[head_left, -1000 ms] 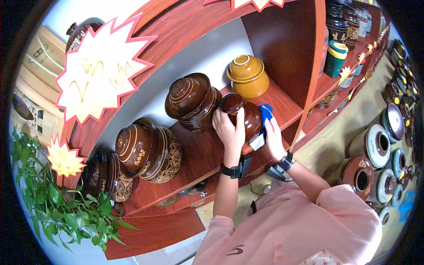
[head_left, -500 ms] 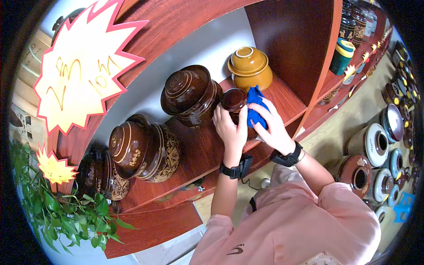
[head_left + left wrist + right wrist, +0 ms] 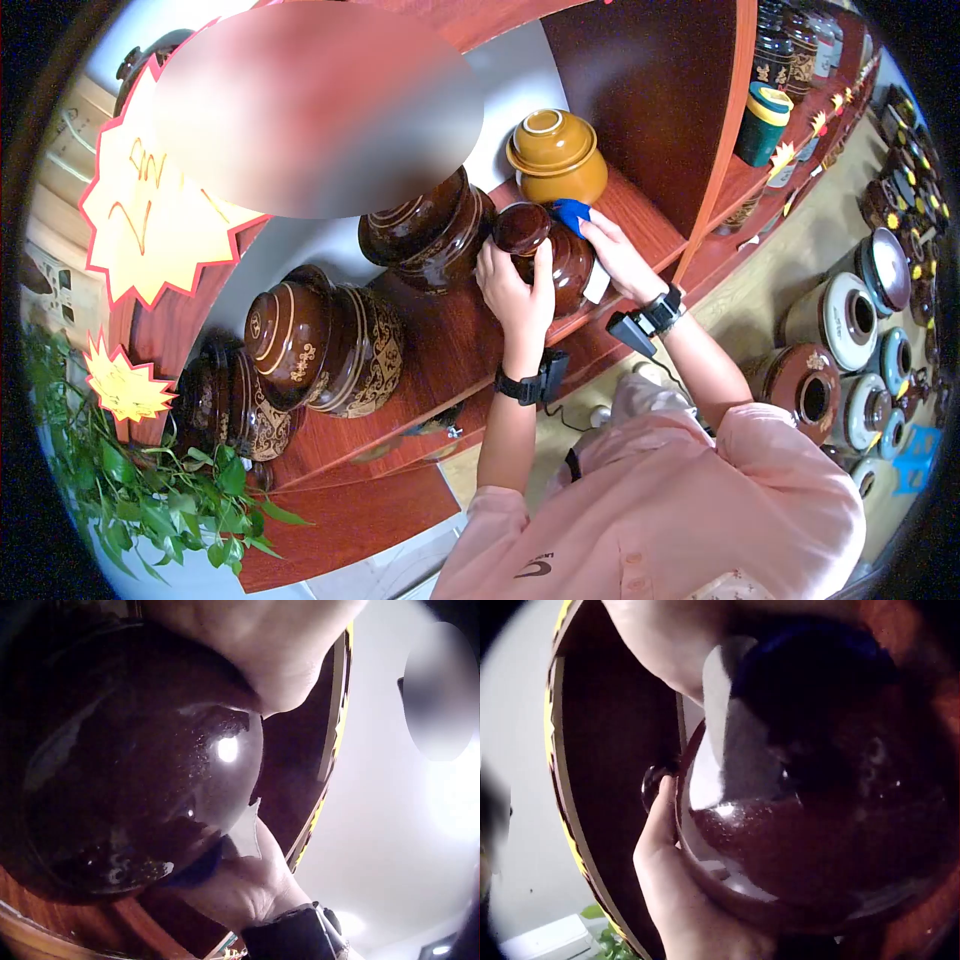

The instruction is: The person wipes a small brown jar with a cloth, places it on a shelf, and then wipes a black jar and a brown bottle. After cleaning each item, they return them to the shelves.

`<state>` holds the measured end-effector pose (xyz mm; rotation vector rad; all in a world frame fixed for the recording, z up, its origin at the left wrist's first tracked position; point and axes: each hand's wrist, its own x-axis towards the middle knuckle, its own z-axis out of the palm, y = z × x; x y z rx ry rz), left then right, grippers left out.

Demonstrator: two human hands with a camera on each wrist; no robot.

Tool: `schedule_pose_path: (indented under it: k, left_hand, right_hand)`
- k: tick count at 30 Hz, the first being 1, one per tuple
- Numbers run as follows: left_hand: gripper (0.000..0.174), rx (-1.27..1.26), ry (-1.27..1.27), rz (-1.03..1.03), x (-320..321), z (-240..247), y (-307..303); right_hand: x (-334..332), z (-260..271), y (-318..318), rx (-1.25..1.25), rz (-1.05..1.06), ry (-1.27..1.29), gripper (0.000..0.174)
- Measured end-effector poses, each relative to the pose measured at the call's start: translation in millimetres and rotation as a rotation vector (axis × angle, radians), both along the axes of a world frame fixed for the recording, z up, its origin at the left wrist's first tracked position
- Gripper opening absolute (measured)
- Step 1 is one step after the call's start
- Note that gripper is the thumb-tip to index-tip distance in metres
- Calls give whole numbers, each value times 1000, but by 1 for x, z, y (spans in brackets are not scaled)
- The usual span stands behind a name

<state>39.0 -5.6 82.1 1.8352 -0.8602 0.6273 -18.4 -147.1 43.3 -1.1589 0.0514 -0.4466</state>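
The glazed jar (image 3: 572, 272) looks hard, fairly heavy, slippery and breakable; its rounded body is best taken with both palms, not by the lid (image 3: 522, 228). It sits on the shelf (image 3: 640, 215), in the head view at the left hand's (image 3: 518, 295) two o'clock and the right hand's (image 3: 622, 262) nine. The left hand grips it, thumb and fingers spread around it; the right, fingers nearly straight, presses a soft cloth (image 3: 573, 215) against it.
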Motion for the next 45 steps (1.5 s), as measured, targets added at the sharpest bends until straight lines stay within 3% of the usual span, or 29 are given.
schedule_pose_path:
  k: [6, 11, 12, 14, 20, 23, 24, 27, 30, 31, 32, 34, 36, 37, 38, 45]
  left_hand:
    - [35, -13, -13, -1, 2, -4, 0]
    - [35, -26, -23, 10, 2, -5, -2]
    - [34, -21, -17, 11, 2, -5, -1]
    - [34, -12, -3, 15, 0, -5, 0]
    - [32, -17, 3, -29, 1, -1, 0]
    - [32, -15, 7, -28, 1, -1, 0]
    - [32, -13, -6, -12, 0, -1, 0]
    - [32, -11, -27, 21, -1, 0, -1]
    - [32, -23, -21, 21, 0, -1, -2]
    - [32, -33, -22, 27, 1, -3, -2]
    - [32, -44, -21, 28, 0, -4, -3]
    - [41, -38, -16, 55, 0, -7, -3]
    - [48, -81, -43, 109, -3, -7, -4]
    - [59, -147, 5, 44, 0, -7, -6]
    - [64, -174, 99, 8, 1, -9, -6]
    - [72, 32, -59, 95, -4, 9, -4]
  right_hand:
    - [0, -37, 11, 268, -50, 37, 39]
    - [-9, -56, 35, -95, -447, 29, 37]
    - [-18, -57, 39, -103, -440, 127, 36]
    - [-29, -33, 60, -390, -694, 9, 37]
    - [-39, 4, 54, -913, -584, -103, 43]
    - [-28, 27, 36, -772, -425, -101, 38]
    - [-20, 25, 28, -805, -479, -162, 35]
    - [-10, 16, 13, -639, -378, -56, 31]
    - [7, -41, 4, -281, -340, -29, 32]
    - [3, -43, 6, -297, -342, -75, 35]
    - [3, -62, 2, -140, -231, -15, 35]
    - [-3, -45, 3, -157, -180, -67, 35]
    - [1, -52, 2, 10, -123, -32, 34]
    - [4, -55, 0, 90, -96, -17, 33]
    - [6, -59, -3, 92, -97, -12, 33]
    - [2, -50, -1, 77, -120, 14, 32]
